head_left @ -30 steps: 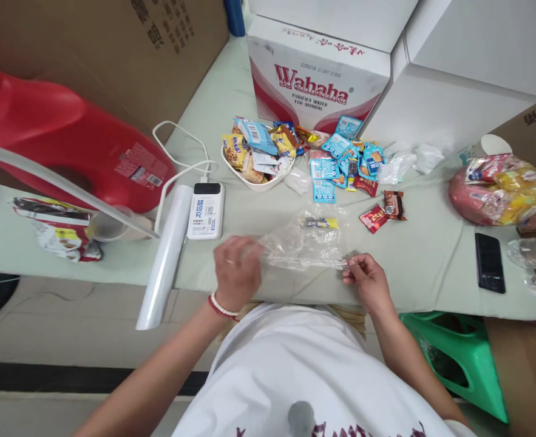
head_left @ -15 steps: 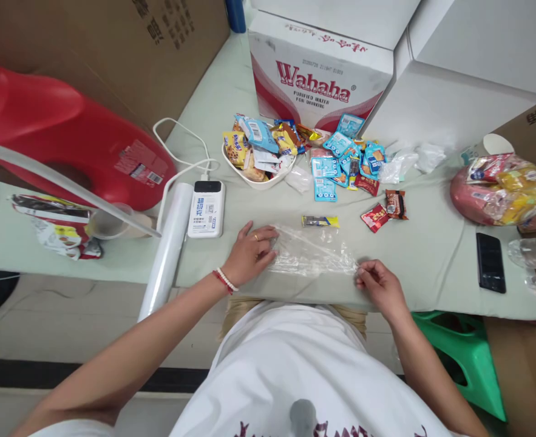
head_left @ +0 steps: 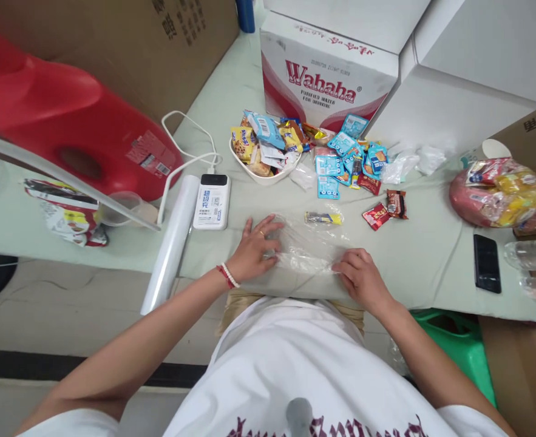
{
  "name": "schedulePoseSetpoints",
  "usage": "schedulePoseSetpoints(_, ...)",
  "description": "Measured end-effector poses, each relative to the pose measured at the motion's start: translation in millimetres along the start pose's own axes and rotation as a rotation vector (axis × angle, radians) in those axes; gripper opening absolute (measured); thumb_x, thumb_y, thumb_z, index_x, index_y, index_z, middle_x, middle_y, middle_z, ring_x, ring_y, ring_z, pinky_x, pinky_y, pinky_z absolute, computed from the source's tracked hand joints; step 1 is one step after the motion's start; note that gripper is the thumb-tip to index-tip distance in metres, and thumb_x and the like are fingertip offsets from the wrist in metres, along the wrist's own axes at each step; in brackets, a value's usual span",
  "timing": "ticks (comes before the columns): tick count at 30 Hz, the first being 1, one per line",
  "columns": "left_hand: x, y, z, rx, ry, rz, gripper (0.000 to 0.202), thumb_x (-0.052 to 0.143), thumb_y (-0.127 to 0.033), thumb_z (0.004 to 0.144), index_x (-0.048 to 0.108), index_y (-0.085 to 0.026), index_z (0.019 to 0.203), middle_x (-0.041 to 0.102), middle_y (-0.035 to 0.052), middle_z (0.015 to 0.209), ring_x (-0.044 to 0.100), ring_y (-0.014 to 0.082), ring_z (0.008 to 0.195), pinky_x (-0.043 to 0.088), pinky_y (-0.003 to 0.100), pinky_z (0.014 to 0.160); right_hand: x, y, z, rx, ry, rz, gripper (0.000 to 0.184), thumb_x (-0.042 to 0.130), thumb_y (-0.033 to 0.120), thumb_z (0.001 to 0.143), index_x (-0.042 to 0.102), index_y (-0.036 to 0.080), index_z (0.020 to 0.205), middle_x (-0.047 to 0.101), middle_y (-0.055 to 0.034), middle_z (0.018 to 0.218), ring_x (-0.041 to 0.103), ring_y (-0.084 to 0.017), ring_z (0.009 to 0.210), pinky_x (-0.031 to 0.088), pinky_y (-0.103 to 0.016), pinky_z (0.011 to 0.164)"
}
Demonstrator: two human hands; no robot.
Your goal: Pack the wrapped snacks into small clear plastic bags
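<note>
Head view: film roll [head_left: 170,246] overhangs the table edge [head_left: 199,270] at left. Left hand [head_left: 255,249] lies flat, fingers spread, on the clear plastic bag [head_left: 306,250] near that edge. Right hand [head_left: 361,276] curls on its right end, grip unclear. Bare cloth runs right toward the phone [head_left: 485,263].

Light: bright, even, soft | shadows: faint | glare: slight on clear plastic bag [head_left: 308,249] | edges: bent by wide lens | focus: mostly sharp
</note>
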State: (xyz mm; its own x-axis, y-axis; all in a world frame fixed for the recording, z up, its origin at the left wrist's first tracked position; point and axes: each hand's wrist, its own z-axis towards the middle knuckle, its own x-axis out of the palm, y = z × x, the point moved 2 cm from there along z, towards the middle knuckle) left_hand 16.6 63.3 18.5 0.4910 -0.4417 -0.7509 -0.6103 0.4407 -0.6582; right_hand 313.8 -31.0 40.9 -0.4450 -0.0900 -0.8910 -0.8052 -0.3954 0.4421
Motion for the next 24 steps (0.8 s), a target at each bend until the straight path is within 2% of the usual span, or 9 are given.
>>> schedulePoseSetpoints(5, -11.2, 8, -7, 0.056, -0.024, -0.199, 0.015, 0.066, -0.032, 0.078, 0.067, -0.022, 0.067, 0.054, 0.0059, 0.157, 0.02, 0.0358, 0.161, 0.003, 0.067, 0.126, -6, -19, -46, 0.004, -0.158, -0.076, 0.031, 0.054, 0.012, 0.098, 0.076, 0.031, 0.107, 0.07, -0.0078, 0.098, 0.059, -0.029, 0.114, 0.053, -0.049, 0.097)
schedulePoseSetpoints(10, -3.3, 6, -8, 0.0, -0.07, -0.192, 0.047, 0.056, -0.04, 0.094, 0.057, -0.021, 0.051, 0.07, 0.0041, 0.139, 0.03, 0.0331, 0.157, 0.002, 0.067, 0.126, -5, -28, -69, -0.004, -0.07, -0.005, 0.027, 0.056, 0.013, 0.096, 0.074, 0.027, 0.11, 0.071, -0.0088, 0.107, 0.057, -0.031, 0.124, 0.055, -0.053, 0.099)
schedulePoseSetpoints(12, 2.8, 0, -8, -0.054, -0.207, -0.087, 0.039, 0.063, -0.042, 0.091, 0.062, -0.022, 0.057, 0.069, 0.0054, 0.138, 0.03, 0.0355, 0.157, 0.0, 0.067, 0.126, -8, -26, -68, -0.007, -0.052, 0.027, 0.026, 0.057, 0.013, 0.096, 0.074, 0.027, 0.111, 0.071, -0.0092, 0.111, 0.056, -0.032, 0.127, 0.054, -0.054, 0.1)
schedulePoseSetpoints(14, 7.2, -9, -10, -0.102, -0.382, -0.012, 0.019, 0.071, -0.039, 0.085, 0.069, -0.024, 0.072, 0.066, 0.0077, 0.142, 0.028, 0.0377, 0.157, -0.003, 0.067, 0.125, -9, -22, -62, -0.022, -0.069, 0.025, 0.027, 0.056, 0.013, 0.096, 0.074, 0.027, 0.11, 0.07, -0.0092, 0.113, 0.055, -0.032, 0.129, 0.054, -0.054, 0.101)
schedulePoseSetpoints(16, 11.7, -20, -11, -0.102, -0.438, -0.032, 0.004, 0.073, -0.032, 0.083, 0.072, -0.028, 0.084, 0.069, 0.0074, 0.135, 0.039, 0.0363, 0.151, -0.006, 0.067, 0.125, -9, -19, -53, -0.05, -0.094, 0.016, 0.027, 0.056, 0.012, 0.096, 0.075, 0.027, 0.109, 0.071, -0.0091, 0.113, 0.054, -0.031, 0.129, 0.054, -0.053, 0.101)
schedulePoseSetpoints(18, 17.9, -30, -10, -0.044, -0.327, -0.107, 0.006, 0.07, -0.027, 0.085, 0.072, -0.033, 0.087, 0.075, 0.0043, 0.121, 0.055, 0.0318, 0.139, -0.002, 0.066, 0.126, -7, -16, -45, -0.07, -0.114, -0.002, 0.028, 0.056, 0.011, 0.097, 0.076, 0.027, 0.108, 0.071, -0.009, 0.112, 0.055, -0.03, 0.129, 0.055, -0.052, 0.101)
schedulePoseSetpoints(20, 24.7, -36, -9, 0.037, -0.167, -0.139, 0.013, 0.067, -0.025, 0.088, 0.073, -0.036, 0.092, 0.077, 0.0023, 0.115, 0.062, 0.0286, 0.131, 0.001, 0.065, 0.127, -5, -13, -40, -0.07, -0.131, -0.027, 0.029, 0.056, 0.011, 0.097, 0.077, 0.027, 0.107, 0.071, -0.009, 0.111, 0.056, -0.03, 0.127, 0.055, -0.05, 0.101)
schedulePoseSetpoints(22, 29.4, -38, -7, 0.085, -0.096, -0.076, 0.02, 0.065, -0.028, 0.091, 0.074, -0.036, 0.107, 0.075, 0.0049, 0.127, 0.059, 0.0305, 0.136, -0.002, 0.069, 0.126, -1, -9, -43, -0.061, -0.151, -0.047, 0.031, 0.055, 0.009, 0.096, 0.077, 0.028, 0.107, 0.07, -0.0091, 0.108, 0.057, -0.029, 0.125, 0.056, -0.049, 0.099)
schedulePoseSetpoints(24, 30.4, -32, -9, 0.066, -0.109, 0.055, 0.037, 0.063, -0.035, 0.093, 0.068, -0.033, 0.129, 0.064, 0.0114, 0.146, 0.05, 0.0363, 0.145, -0.008, 0.076, 0.121, 2, -5, -56, -0.057, -0.153, -0.049, 0.034, 0.054, 0.007, 0.095, 0.077, 0.027, 0.11, 0.07, -0.0097, 0.107, 0.056, -0.03, 0.124, 0.056, -0.049, 0.099)
